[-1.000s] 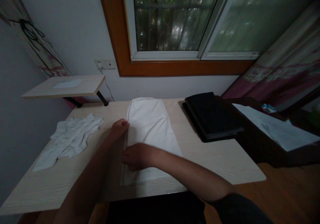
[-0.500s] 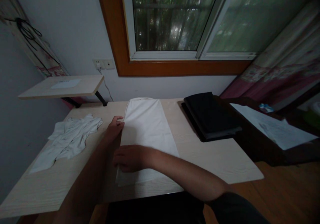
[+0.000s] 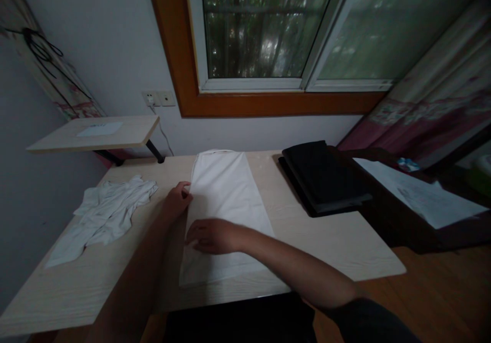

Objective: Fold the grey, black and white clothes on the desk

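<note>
A white garment (image 3: pixel 226 200), folded into a long narrow strip, lies lengthwise on the light wooden table (image 3: pixel 326 246). My left hand (image 3: pixel 177 198) rests at the strip's left edge, with its fingers curled onto the cloth. Lower down, my right hand (image 3: pixel 210 234) lies flat on the strip with its fingers stretched out towards the left. Both forearms reach in from the bottom of the view.
A crumpled white garment (image 3: pixel 103 212) lies on the table's left part. A folded black stack (image 3: pixel 324 177) sits at the back right. A small shelf (image 3: pixel 95 131) juts from the wall at left. A dark side surface with a white sheet (image 3: pixel 422 195) stands at right.
My right hand slid slightly right and up along the strip. My left hand barely shifted at the left edge. The camera view moved a little.
</note>
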`<action>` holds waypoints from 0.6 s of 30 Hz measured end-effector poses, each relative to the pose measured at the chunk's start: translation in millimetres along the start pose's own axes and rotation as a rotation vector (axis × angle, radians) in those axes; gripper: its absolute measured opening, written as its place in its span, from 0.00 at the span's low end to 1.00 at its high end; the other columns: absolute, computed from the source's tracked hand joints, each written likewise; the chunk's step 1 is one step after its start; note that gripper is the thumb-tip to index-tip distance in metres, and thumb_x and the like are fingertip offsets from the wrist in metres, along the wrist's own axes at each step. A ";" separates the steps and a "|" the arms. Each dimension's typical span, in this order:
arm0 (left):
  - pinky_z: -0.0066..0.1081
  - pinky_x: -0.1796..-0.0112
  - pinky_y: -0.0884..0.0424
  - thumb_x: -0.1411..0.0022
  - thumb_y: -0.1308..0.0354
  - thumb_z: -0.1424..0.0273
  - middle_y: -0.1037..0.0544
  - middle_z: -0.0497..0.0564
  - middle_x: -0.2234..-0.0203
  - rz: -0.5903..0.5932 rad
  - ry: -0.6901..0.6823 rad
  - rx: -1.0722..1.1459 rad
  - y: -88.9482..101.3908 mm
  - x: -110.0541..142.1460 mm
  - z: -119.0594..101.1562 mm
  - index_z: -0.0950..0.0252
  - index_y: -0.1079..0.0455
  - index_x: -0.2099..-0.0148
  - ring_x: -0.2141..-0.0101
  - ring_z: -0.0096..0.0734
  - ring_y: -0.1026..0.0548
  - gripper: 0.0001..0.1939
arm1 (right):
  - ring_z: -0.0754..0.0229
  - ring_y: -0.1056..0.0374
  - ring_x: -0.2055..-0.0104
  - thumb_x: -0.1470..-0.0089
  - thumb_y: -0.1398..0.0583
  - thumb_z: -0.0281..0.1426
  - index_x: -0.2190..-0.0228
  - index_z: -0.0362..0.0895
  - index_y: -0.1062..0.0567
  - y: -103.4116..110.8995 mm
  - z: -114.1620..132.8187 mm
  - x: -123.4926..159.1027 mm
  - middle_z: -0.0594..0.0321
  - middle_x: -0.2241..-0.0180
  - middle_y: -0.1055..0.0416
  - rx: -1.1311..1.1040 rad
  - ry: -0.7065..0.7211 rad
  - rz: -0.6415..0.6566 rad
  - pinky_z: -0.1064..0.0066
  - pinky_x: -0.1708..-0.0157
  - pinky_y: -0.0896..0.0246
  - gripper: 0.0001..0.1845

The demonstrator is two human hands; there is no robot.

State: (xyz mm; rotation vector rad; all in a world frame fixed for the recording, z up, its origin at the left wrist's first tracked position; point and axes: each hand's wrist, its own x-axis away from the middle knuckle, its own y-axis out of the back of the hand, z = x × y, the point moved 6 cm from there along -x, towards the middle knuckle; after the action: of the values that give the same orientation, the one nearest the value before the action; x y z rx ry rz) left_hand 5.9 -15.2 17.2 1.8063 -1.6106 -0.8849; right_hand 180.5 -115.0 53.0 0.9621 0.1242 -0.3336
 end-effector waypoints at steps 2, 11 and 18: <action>0.34 0.56 0.28 0.45 0.42 0.71 0.22 0.50 0.65 -0.023 -0.061 -0.049 -0.9 -1.3 0.4 0.63 0.31 0.43 0.63 0.36 0.23 0.26 | 0.56 0.31 0.47 0.35 0.41 0.29 0.50 0.44 0.24 25.7 -22.2 16.1 0.54 0.51 0.26 0.069 -0.098 -0.140 0.63 0.44 0.36 0.13; 0.33 0.57 0.27 0.42 0.38 0.64 0.22 0.50 0.61 -0.034 0.001 -0.022 -4.2 1.0 7.4 0.61 0.34 0.38 0.63 0.35 0.22 0.29 | 0.44 0.39 0.46 0.34 0.46 0.26 0.46 0.45 0.27 104.1 -115.6 114.3 0.45 0.49 0.33 0.548 -0.908 -0.538 0.51 0.45 0.41 0.17; 0.33 0.57 0.29 0.40 0.39 0.67 0.19 0.49 0.63 0.014 0.073 -0.053 1.4 4.9 -3.4 0.59 0.35 0.39 0.62 0.37 0.20 0.26 | 0.51 0.35 0.51 0.36 0.46 0.22 0.47 0.46 0.26 97.8 -125.4 122.3 0.50 0.53 0.32 0.511 -0.835 -0.510 0.62 0.48 0.39 0.19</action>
State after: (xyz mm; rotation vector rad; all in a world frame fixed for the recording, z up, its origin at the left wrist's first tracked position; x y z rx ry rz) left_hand 7.9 -20.3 19.9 1.7684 -1.5381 -0.8388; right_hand 333.7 12.0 27.6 1.2115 -0.5116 -1.2535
